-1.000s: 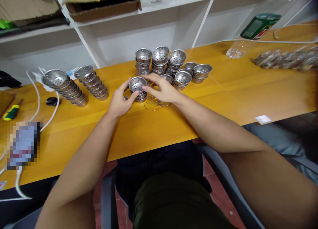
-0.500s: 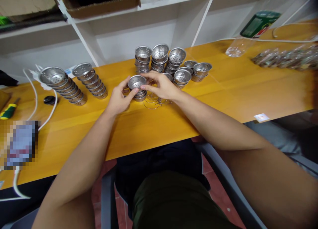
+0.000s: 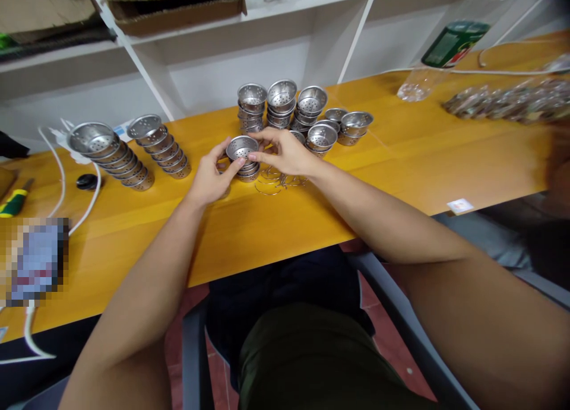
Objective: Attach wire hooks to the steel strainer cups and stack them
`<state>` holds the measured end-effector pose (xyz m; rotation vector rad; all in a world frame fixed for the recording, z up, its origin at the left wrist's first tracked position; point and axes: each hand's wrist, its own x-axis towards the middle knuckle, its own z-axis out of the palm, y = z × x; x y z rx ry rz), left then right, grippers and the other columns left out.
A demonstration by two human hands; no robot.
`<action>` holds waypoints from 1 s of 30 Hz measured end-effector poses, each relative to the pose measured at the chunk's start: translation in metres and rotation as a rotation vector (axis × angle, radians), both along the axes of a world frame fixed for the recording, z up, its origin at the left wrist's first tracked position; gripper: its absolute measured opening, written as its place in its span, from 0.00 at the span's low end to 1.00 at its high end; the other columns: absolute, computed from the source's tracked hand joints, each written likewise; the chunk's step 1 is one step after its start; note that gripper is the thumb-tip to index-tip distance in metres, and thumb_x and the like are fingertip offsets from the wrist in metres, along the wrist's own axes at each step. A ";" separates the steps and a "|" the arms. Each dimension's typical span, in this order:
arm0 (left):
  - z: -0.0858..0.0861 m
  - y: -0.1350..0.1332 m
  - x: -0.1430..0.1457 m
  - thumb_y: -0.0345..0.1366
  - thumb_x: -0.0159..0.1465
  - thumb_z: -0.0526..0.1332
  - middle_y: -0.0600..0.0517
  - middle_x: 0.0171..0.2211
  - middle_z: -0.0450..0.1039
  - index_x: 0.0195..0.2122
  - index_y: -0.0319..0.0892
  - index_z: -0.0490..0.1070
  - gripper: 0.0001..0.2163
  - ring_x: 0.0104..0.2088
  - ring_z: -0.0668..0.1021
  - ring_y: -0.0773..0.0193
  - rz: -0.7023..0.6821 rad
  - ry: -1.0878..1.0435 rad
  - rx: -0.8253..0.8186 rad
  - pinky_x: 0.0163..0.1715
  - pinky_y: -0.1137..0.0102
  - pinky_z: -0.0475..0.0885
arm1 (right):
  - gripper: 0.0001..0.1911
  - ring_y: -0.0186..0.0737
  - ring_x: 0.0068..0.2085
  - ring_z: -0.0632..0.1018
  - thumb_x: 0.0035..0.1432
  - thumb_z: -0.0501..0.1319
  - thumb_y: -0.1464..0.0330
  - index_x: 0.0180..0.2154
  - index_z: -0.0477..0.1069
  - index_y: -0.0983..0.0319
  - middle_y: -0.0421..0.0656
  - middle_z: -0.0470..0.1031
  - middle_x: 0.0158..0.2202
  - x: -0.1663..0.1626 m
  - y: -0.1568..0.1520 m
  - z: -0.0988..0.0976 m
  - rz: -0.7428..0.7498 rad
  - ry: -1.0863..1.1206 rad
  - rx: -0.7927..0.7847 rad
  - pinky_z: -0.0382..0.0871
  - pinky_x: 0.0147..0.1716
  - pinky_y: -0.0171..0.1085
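My left hand (image 3: 210,178) and my right hand (image 3: 281,152) both pinch the top perforated steel strainer cup (image 3: 241,147) of a short stack (image 3: 247,171) on the orange table (image 3: 401,161). The left thumb and fingers grip its left rim. On its right rim rest the right fingertips. Thin wire rings (image 3: 272,183) lie on the table just under my right hand. Behind the hands stand several upright stacks of the same cups (image 3: 281,104).
Two long stacks of cups (image 3: 116,155) lie tipped over at the left. A white cable (image 3: 95,190), a black cap (image 3: 85,181) and a green-yellow screwdriver (image 3: 13,202) are further left. A plastic bottle (image 3: 449,48) and bagged metal parts (image 3: 503,104) are at the right. White shelving stands behind.
The top cup has lifted slightly off its stack between both hands; the view drifted a little, otherwise the hands keep their place.
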<state>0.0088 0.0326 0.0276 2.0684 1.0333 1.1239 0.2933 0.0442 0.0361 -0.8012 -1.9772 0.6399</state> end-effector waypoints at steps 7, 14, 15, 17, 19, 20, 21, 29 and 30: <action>0.017 -0.005 -0.041 0.79 0.61 0.82 0.25 0.86 0.69 0.89 0.45 0.63 0.66 0.84 0.78 0.25 -0.002 0.201 0.020 0.82 0.34 0.79 | 0.58 0.57 0.58 0.87 0.72 0.65 0.21 0.76 0.82 0.61 0.57 0.86 0.64 -0.008 -0.005 -0.016 -0.068 0.043 0.057 0.88 0.67 0.61; 0.026 0.004 -0.082 0.62 0.52 0.89 0.43 0.50 0.88 0.56 0.49 0.80 0.38 0.48 0.90 0.38 0.009 0.557 -0.016 0.56 0.42 0.91 | 0.46 0.60 0.63 0.85 0.82 0.62 0.30 0.78 0.78 0.57 0.58 0.83 0.69 -0.005 -0.009 -0.015 -0.140 0.045 0.168 0.85 0.70 0.65; 0.026 0.004 -0.080 0.58 0.54 0.88 0.44 0.52 0.86 0.57 0.49 0.78 0.37 0.49 0.89 0.40 0.013 0.495 0.043 0.57 0.44 0.90 | 0.42 0.61 0.65 0.85 0.84 0.61 0.34 0.78 0.78 0.56 0.59 0.82 0.71 -0.004 -0.013 -0.011 -0.155 0.042 0.215 0.85 0.70 0.66; 0.028 0.001 -0.073 0.51 0.54 0.87 0.43 0.60 0.83 0.64 0.48 0.72 0.41 0.56 0.88 0.42 0.026 0.370 0.171 0.61 0.48 0.88 | 0.34 0.62 0.69 0.83 0.89 0.59 0.41 0.77 0.78 0.56 0.58 0.80 0.72 -0.005 -0.025 -0.002 -0.154 0.024 0.340 0.84 0.72 0.67; 0.033 -0.007 -0.064 0.44 0.53 0.86 0.44 0.63 0.79 0.67 0.48 0.67 0.44 0.60 0.87 0.43 0.025 0.308 0.254 0.65 0.50 0.86 | 0.28 0.60 0.71 0.84 0.93 0.54 0.50 0.76 0.78 0.56 0.56 0.81 0.71 -0.012 -0.040 0.006 -0.085 -0.025 0.472 0.83 0.73 0.65; 0.036 -0.012 -0.060 0.41 0.53 0.85 0.45 0.63 0.79 0.67 0.49 0.66 0.44 0.62 0.87 0.43 0.017 0.297 0.283 0.66 0.51 0.86 | 0.26 0.58 0.71 0.84 0.94 0.53 0.55 0.76 0.78 0.57 0.56 0.81 0.71 -0.017 -0.047 0.008 -0.035 -0.066 0.522 0.84 0.72 0.62; 0.040 -0.017 -0.055 0.39 0.53 0.85 0.45 0.64 0.79 0.67 0.50 0.66 0.44 0.63 0.86 0.44 0.004 0.288 0.307 0.66 0.51 0.85 | 0.25 0.56 0.71 0.85 0.94 0.52 0.58 0.77 0.77 0.58 0.55 0.82 0.72 -0.022 -0.054 0.009 0.010 -0.118 0.556 0.85 0.70 0.58; 0.055 -0.040 -0.034 0.35 0.54 0.83 0.47 0.63 0.85 0.69 0.51 0.68 0.42 0.60 0.89 0.45 -0.008 0.389 0.325 0.60 0.55 0.87 | 0.20 0.50 0.58 0.87 0.93 0.55 0.62 0.69 0.81 0.62 0.55 0.83 0.69 -0.042 -0.072 0.006 0.099 -0.377 0.541 0.82 0.49 0.44; 0.055 -0.040 -0.033 0.35 0.55 0.82 0.47 0.63 0.85 0.68 0.51 0.69 0.41 0.60 0.88 0.44 -0.019 0.403 0.337 0.61 0.54 0.87 | 0.19 0.49 0.55 0.86 0.93 0.56 0.61 0.65 0.82 0.61 0.55 0.83 0.67 -0.041 -0.072 0.007 0.102 -0.359 0.525 0.80 0.47 0.43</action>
